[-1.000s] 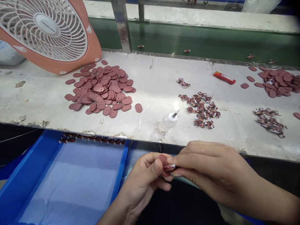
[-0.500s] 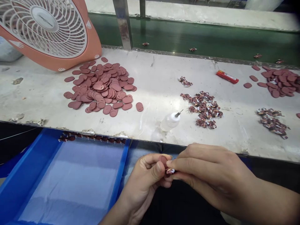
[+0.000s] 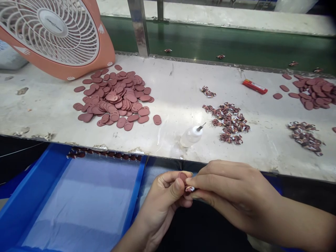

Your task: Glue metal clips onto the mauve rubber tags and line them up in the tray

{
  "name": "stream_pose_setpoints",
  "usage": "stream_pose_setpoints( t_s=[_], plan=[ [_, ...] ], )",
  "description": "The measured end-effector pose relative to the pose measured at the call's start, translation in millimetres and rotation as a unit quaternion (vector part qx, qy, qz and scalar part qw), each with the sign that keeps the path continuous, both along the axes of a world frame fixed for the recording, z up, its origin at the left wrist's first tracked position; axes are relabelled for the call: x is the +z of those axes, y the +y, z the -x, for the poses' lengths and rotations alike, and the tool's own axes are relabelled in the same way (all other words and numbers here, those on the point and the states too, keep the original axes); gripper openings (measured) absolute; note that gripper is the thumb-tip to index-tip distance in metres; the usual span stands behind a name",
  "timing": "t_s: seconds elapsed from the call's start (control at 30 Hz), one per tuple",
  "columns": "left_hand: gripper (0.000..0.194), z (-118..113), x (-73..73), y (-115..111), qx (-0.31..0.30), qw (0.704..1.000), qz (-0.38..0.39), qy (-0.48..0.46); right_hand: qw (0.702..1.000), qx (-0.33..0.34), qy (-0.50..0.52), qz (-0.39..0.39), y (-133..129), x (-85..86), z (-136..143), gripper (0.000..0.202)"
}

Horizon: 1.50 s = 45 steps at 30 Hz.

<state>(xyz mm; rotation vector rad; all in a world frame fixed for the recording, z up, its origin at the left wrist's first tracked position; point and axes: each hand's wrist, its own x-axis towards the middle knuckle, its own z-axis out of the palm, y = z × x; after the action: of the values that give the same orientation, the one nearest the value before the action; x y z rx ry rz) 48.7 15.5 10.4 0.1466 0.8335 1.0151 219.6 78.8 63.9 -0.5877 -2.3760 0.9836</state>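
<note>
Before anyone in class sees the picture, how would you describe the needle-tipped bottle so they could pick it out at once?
Find the big orange fan on the pale bench. Go right, past the heap of reddish-brown ovals, towards the near edge. There sits a whitish, see-through bottle, set apart by its thin metal needle.

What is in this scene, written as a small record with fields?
left hand: pinches reddish-brown disc
right hand: fingertips around small figure, against the disc
bench: left disc pile, right disc pile, figure clusters, needle-tipped bottle, red packet
fan: behind left disc pile
blue tray: dark pieces along far side
</note>
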Motion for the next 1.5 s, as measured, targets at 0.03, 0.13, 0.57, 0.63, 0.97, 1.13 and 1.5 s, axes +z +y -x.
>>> stream_pose_setpoints(
  t_s=[0.03,0.13,0.57,0.63,0.97,1.13,1.5],
  plan=[
    [0.033,1,-0.1,0,-0.003,1.0,0.001,-0.004,1.0,0.004,-0.004,0.0,1,0.7,0,0.013],
    [0.029,2,-1.1,-2,-0.003,1.0,-0.008,-0.028,1.0,0.012,-0.018,0.011,1,4.1,-1,0.014],
    [0.03,12,-10.6,-8,0.008,0.995,-0.041,-0.094,0.995,-0.025,0.051,0.079,-4,-3.4,6,0.029],
    [0.032,13,-9.2,-8,0.003,0.995,-0.046,-0.091,0.994,-0.026,0.06,0.093,-5,-6.2,10,0.029],
    [0.059,28,-8.2,-9,0.108,0.991,-0.058,0.062,0.985,-0.114,0.09,-0.096,-11,-18.4,37,0.018],
    [0.033,35,-6.9,-21,0.233,0.935,-0.069,0.259,0.96,-0.117,0.089,-0.236,-14,-45.1,63,0.019],
    [0.036,102,-33.9,-28,0.303,0.85,0.056,0.427,0.964,0.003,0.082,-0.253,-25,-49.4,83,0.013]
  ],
)
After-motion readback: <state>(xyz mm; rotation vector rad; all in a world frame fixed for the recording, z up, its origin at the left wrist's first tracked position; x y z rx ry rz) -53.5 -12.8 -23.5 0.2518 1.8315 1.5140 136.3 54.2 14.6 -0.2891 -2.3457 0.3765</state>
